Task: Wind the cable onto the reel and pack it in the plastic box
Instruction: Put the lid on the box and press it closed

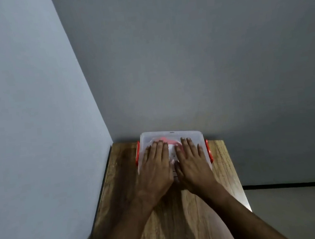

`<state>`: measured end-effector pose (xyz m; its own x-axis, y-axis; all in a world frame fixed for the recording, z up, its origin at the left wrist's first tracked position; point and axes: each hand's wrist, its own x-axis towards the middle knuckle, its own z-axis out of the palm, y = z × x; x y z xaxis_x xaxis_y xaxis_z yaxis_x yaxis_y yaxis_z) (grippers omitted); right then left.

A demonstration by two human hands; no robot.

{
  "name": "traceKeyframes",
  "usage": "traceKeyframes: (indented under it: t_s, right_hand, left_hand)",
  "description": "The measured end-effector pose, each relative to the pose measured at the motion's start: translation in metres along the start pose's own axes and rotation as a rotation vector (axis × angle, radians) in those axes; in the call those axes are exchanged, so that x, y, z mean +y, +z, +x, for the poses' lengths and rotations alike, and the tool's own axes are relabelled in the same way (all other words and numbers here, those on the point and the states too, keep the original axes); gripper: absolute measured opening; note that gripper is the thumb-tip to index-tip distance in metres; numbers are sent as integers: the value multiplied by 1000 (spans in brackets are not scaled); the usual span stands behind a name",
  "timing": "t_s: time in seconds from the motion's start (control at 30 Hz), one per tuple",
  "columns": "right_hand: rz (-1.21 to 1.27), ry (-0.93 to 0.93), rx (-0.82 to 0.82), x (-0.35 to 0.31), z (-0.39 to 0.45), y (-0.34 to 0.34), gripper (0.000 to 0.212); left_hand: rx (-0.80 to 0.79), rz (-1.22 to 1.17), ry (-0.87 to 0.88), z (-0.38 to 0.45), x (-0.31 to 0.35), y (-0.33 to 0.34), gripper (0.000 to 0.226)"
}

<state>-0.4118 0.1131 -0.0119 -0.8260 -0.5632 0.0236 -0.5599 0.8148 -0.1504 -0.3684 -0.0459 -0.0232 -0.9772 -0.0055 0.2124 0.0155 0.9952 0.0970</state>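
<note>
A translucent plastic box [191,135] with its lid on stands at the far end of the wooden table, against the wall. Red latches sit on its left side [137,153] and right side [209,151]. Through the lid a blurred red and white shape [169,142] shows, which looks like the reel; the cable cannot be made out. My left hand [156,163] lies flat on the left half of the lid with straight fingers. My right hand [192,162] lies flat on the right half, fingers straight too. The two hands are side by side and nearly touch.
The wooden table [172,220] fills a corner, with a grey wall [36,111] along its left edge and another wall [204,57] behind the box. The table's right edge [237,179] drops off to a pale floor [300,213].
</note>
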Motion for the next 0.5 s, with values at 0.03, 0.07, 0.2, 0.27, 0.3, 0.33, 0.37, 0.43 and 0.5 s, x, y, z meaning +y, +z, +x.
traceKeyframes:
  t_s: [0.03, 0.07, 0.2, 0.27, 0.3, 0.33, 0.37, 0.43, 0.5]
  right_hand:
    - [-24, 9, -26, 1, 1, 3, 76]
    - [-30, 22, -34, 2, 2, 5, 78]
    - [-46, 30, -13, 5, 7, 7, 90]
    - [-39, 30, -9, 6, 11, 6, 93]
    - [-41, 38, -18, 7, 12, 5, 90]
    - [-40, 46, -26, 7, 13, 4, 87]
    - [-41, 49, -33, 7, 14, 4, 87]
    - [-19, 50, -41, 5, 14, 2, 97]
    - [-8, 49, -52, 5, 13, 3, 107]
  left_hand:
    - [-47, -42, -50, -1, 0, -2, 62]
    - [-119, -70, -93, -1, -1, -3, 65]
    - [-166, 129, 1, -5, -2, -7, 74]
    - [-98, 163, 19, -2, 0, -9, 77]
    - [-63, 168, 21, 1, 1, -9, 79]
    - [-54, 168, 22, 3, 1, -9, 80]
    - [-36, 161, 21, 6, 0, -11, 80]
    - [-41, 115, -8, 6, 2, -10, 78]
    - [-69, 122, 7, 5, 2, -8, 85]
